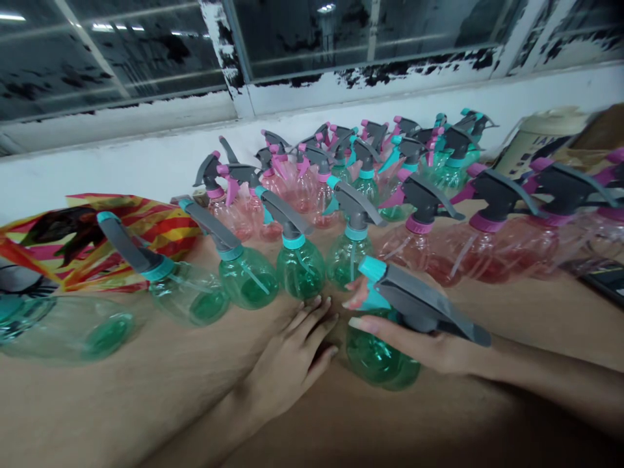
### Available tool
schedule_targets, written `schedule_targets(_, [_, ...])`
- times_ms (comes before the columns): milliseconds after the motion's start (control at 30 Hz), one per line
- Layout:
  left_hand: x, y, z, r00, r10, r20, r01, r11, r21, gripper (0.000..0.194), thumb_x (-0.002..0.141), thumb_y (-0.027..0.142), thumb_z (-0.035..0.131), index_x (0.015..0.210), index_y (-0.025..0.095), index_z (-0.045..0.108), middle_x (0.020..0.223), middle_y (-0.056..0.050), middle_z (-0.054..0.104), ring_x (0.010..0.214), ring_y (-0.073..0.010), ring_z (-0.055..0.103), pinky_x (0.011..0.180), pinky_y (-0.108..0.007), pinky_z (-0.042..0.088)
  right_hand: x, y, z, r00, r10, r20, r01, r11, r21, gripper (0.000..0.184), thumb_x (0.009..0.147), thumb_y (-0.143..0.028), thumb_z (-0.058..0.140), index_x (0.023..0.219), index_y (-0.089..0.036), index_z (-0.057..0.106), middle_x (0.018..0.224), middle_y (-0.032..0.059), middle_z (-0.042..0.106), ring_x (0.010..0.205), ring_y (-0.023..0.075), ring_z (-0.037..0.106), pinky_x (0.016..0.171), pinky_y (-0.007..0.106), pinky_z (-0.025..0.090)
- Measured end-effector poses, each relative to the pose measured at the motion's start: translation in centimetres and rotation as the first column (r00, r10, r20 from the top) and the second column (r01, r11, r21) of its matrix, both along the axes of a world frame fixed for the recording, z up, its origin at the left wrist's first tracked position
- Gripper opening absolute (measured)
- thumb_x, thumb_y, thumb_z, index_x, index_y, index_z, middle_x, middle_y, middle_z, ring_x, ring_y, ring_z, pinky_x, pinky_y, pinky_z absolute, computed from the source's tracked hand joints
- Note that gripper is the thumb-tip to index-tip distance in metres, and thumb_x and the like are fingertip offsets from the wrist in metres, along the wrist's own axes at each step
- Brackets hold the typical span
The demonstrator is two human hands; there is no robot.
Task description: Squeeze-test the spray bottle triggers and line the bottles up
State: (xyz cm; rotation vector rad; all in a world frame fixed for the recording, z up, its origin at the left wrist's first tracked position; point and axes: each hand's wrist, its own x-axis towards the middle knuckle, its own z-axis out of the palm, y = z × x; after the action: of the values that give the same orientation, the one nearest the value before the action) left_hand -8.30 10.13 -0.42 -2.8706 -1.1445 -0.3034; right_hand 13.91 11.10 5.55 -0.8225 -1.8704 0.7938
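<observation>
Right of centre in the lower half of the frame, the right hand (433, 348) holds a green spray bottle (380, 357) just below its grey and turquoise trigger head (414, 299); the grip is closed around the neck, thumb on the near side and fingers partly hidden behind. The left hand (287, 364), near bottom centre, rests palm down on the surface (121, 416), its fingers loosely spread and holding nothing, just beside that bottle. Across the middle runs a front row, with green bottles (299, 270) at left and centre and pink bottles (419, 253) toward the right edge. A mixed cluster (299, 188) stands behind. A striped bag (166, 227) lies at middle left, and a pale container (536, 140) stands at upper right.
</observation>
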Motion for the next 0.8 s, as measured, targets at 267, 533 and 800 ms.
schedule_targets(267, [-0.2, 0.1, -0.4, 0.999, 0.0, 0.037, 0.001, 1.0, -0.008, 0.043, 0.097, 0.03, 0.051, 0.138, 0.015, 0.047, 0.142, -0.013, 0.055, 0.134, -0.0283, 0.048, 0.109, -0.048, 0.043, -0.3, 0.2, 0.9, 0.999, 0.023, 0.033, -0.023, 1.0, -0.003, 0.013, 0.08, -0.03, 0.069, 0.092, -0.026, 0.064, 0.085, 0.0016, 0.069, 0.073, 0.019, 0.067, 0.068, 0.033, 0.058])
schedule_targets(533, [-0.2, -0.3, -0.5, 0.969, 0.05, 0.244, -0.016, 0.99, -0.14, 0.047, 0.094, 0.035, 0.056, 0.137, 0.021, 0.044, 0.138, -0.011, 0.056, 0.129, -0.028, 0.052, 0.107, -0.049, 0.044, -0.1, 0.1, -0.2, 0.998, -0.052, 0.042, 0.05, 0.998, 0.037, 0.027, 0.077, -0.04, 0.072, 0.102, -0.028, 0.068, 0.088, 0.0026, 0.07, 0.081, 0.0238, 0.068, 0.075, 0.038, 0.059])
schedule_targets(800, [0.6, -2.3, 1.5, 0.901, 0.101, 0.421, 0.031, 0.955, -0.296, 0.068, 0.083, 0.055, 0.065, 0.135, 0.019, 0.041, 0.13, -0.015, 0.057, 0.125, -0.033, 0.053, 0.104, -0.054, 0.043, -2.5, -1.1, -0.2, 0.994, 0.02, -0.104, -0.03, 0.994, -0.104, 0.039, 0.077, -0.04, 0.073, 0.114, -0.029, 0.065, 0.104, 0.0026, 0.072, 0.089, 0.0233, 0.071, 0.076, 0.037, 0.061])
